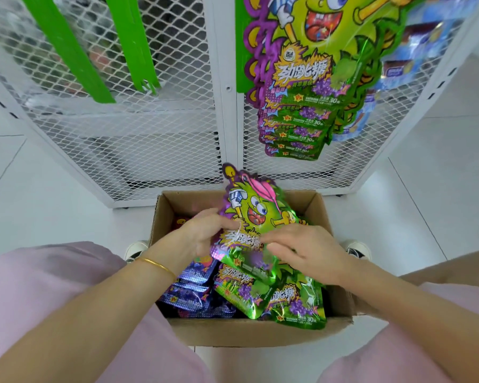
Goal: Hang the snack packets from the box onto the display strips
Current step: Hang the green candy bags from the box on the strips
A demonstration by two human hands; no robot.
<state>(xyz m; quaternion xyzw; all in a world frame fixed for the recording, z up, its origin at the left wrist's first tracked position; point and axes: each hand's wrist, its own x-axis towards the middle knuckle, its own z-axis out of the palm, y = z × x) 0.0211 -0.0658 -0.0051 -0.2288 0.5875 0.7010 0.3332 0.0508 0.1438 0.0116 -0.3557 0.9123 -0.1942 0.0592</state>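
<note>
The box [246,333] sits on the floor against the rack's [161,150] bottom edge, with purple packets [190,295] at its left and green packets [288,299] at its right. Above it, the left hand [205,236] grips the left edge of a raised packet [257,214]. The right hand's [311,251] fingers [271,240] lie blurred across its front, and I cannot tell whether they grip. The hung packets [310,92] are cut off at the top.

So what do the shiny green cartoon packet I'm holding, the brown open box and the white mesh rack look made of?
Shiny green cartoon packet: probably metallised plastic film, glossy; it glints and creases. Brown open box: cardboard, matt, raw-edged flaps. White mesh rack: likely painted expanded metal, given diamond openings.
</note>
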